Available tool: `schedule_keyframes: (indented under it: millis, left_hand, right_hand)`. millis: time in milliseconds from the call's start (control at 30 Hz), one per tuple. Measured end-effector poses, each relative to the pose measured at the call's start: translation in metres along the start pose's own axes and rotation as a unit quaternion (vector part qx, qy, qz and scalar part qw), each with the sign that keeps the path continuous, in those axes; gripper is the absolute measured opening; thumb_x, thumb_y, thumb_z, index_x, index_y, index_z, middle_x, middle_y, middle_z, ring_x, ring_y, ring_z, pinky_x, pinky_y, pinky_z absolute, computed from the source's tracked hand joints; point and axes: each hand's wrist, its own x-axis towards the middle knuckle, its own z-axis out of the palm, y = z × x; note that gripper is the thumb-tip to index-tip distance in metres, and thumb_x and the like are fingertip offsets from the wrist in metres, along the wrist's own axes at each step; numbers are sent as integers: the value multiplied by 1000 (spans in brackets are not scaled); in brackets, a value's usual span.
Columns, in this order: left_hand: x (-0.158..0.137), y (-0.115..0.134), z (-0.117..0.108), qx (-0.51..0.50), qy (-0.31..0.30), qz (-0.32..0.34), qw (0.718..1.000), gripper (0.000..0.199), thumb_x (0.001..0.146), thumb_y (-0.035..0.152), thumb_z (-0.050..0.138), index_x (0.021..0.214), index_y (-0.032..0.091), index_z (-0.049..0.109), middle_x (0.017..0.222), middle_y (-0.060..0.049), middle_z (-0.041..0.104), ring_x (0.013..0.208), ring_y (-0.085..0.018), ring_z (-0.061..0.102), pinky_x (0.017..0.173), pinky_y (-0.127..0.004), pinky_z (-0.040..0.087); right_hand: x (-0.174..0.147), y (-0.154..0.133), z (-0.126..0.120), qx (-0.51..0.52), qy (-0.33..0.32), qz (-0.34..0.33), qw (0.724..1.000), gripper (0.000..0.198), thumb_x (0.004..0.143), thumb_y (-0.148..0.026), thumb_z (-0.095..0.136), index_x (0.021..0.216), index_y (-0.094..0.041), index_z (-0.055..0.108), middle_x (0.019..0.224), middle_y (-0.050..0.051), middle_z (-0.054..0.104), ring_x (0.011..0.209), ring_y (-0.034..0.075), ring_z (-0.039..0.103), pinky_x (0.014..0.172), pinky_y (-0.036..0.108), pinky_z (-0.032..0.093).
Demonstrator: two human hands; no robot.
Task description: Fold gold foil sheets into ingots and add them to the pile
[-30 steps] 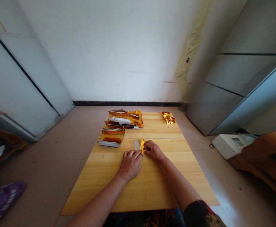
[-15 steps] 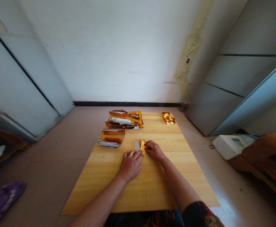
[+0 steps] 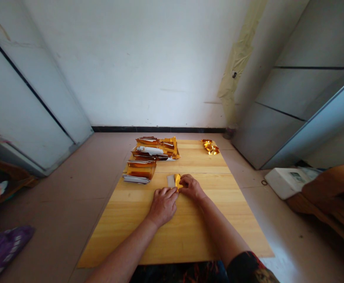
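Observation:
A small sheet of gold paper with a grey-white side (image 3: 171, 181) lies on the wooden table, its gold part (image 3: 177, 181) turned up along the right. My left hand (image 3: 163, 205) rests flat over the sheet's near end, fingers stretched out and pressing down. At the right edge, my right hand (image 3: 192, 188) has its fingers bent together, pinching the gold part. Behind my left hand stands a stack of gold and white sheets (image 3: 140, 170), and farther back is a bigger pile of the same sheets (image 3: 157, 149).
Two folded shiny gold pieces (image 3: 210, 147) lie at the table's far right corner. The wooden table (image 3: 124, 236) has floor on both sides. A white box (image 3: 284, 182) and a wooden seat stand at right, a purple bag (image 3: 6, 251) at left.
My right hand has shifted very slightly left and the gold part looks a little more folded under its fingers. My left hand stays in place.

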Motion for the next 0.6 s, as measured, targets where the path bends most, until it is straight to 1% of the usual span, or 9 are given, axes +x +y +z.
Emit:
schedule_keyframes:
  millis: [100,200,267,333,400,467,533,600]
  left_hand:
    - [0,0,0,2,-1,-3,1000,37,79,18,50,115,28,55,128,-2,56,108,-22,47,87,-41,35]
    - [0,1,1,-1,2,-5,1000,34,81,21,51,114,28,56,127,-2,56,108,-22,47,88,-41,34]
    - [1,1,1,-2,7,-9,1000,31,82,25,52,112,27,57,125,-3,57,108,-22,47,87,-41,34]
    - [4,1,1,-1,13,-12,1000,26,83,28,53,108,27,59,123,-3,59,107,-21,48,86,-41,34]
    - [7,1,1,-1,18,-14,1000,20,84,30,54,102,26,61,118,-3,62,103,-21,50,85,-41,34]
    - [12,0,1,0,23,-19,1000,15,84,30,53,94,25,64,111,-3,65,98,-20,53,86,-41,33]
    - [17,-2,2,0,31,-27,999,13,85,28,53,84,25,65,102,-1,68,92,-19,55,88,-43,31]
    - [21,-6,3,1,43,-32,999,15,85,25,52,77,25,65,96,0,70,89,-18,56,90,-44,29]
  right_hand:
    - [0,1,2,-13,1,0,1000,16,64,-9,63,78,-16,63,96,5,59,79,13,57,70,23,47]
    - [1,3,3,-28,6,-12,1000,22,71,-6,53,85,-17,65,101,6,59,87,13,58,77,24,48]
    - [2,1,3,-63,0,-31,998,27,76,-7,50,94,-19,66,109,7,59,97,14,57,84,26,46]
    - [4,-4,3,-123,-18,-38,992,28,81,-10,49,100,-21,66,115,7,58,100,15,56,87,27,44]
    - [6,-12,2,-193,-49,-31,979,25,85,-15,48,101,-23,66,114,7,59,95,15,57,85,27,44]
    - [6,-23,1,-264,-82,-16,961,22,88,-20,47,99,-25,66,111,5,61,89,16,57,80,28,43]
    - [5,-32,-1,-323,-96,-3,942,20,89,-25,46,98,-26,64,108,5,62,89,18,56,76,29,41]
    - [3,-40,-2,-361,-102,10,927,19,90,-26,45,98,-26,62,104,5,62,90,19,54,75,30,40]
